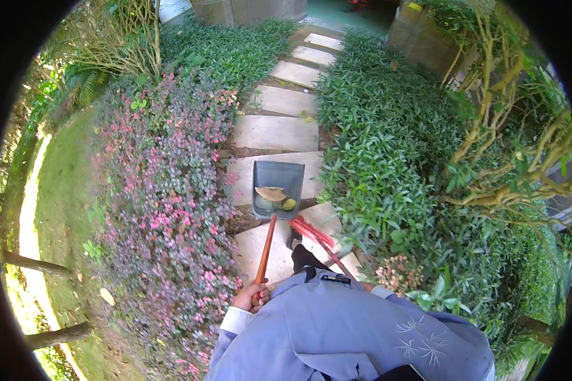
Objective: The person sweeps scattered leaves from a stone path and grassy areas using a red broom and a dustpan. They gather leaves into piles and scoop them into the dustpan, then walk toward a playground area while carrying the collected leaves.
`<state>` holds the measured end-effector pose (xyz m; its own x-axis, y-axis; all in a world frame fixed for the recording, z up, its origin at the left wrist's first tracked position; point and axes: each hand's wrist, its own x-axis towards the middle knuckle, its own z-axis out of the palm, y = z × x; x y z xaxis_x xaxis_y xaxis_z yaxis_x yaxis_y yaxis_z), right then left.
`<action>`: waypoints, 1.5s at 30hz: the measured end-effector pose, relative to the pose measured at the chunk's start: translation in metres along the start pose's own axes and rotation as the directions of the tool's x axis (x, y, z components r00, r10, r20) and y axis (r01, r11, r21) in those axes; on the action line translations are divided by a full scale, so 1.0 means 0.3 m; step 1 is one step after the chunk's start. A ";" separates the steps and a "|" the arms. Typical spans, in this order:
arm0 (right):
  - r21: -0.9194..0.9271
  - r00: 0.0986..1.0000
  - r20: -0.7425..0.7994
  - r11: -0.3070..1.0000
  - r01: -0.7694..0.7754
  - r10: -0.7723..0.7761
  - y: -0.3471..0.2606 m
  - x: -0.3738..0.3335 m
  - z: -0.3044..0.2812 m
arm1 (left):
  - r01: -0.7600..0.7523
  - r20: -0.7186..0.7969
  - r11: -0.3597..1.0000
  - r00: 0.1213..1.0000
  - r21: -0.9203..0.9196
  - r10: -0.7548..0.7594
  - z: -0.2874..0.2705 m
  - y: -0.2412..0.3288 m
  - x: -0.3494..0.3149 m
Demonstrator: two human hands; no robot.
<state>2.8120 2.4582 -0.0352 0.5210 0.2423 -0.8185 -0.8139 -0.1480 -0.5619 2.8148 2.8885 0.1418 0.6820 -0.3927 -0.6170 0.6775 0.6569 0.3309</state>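
My left hand (252, 297) is closed around the orange-brown wooden handle of a dark grey dustpan (259, 181). The pan lies ahead of me over the stone slabs, its mouth facing away. Inside it are a curled tan dry leaf (271, 193) and a small yellow-green leaf (289, 204). A broom (314, 233) with red bristles is just right of the pan's near end, its reddish stick slanting back to my right hand (367, 287). Most of that hand is hidden by my blue-grey jacket; the stick runs into its grip.
Pale stepping slabs (276, 133) lead away to a doorway (346, 14) with a green floor. Pink and purple shrubs (171, 178) border the left side, dense green plants (388, 146) the right. Bare branches (489, 114) reach in at right. Lawn (63, 203) lies far left.
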 end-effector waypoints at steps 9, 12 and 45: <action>0.312 0.923 0.356 0.950 0.033 -0.149 -0.897 0.590 -0.109 | 0.013 -0.062 0.995 0.998 0.101 -0.007 0.109 0.630 0.484; 0.597 0.822 0.563 0.729 -0.334 -0.084 -1.141 0.673 -0.162 | -0.043 -0.067 0.994 0.997 -0.096 0.036 0.158 0.727 0.615; 0.594 0.996 -0.026 0.803 -0.053 0.085 -2.672 2.007 -0.374 | 0.241 -0.003 0.968 0.970 0.069 -0.242 0.468 2.724 2.479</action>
<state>3.8070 2.6151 -0.0911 0.4567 0.2036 -0.8660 -0.8336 0.4378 -0.3367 3.9143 3.0430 0.0535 0.4974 -0.5380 -0.6805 0.8392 0.4971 0.2205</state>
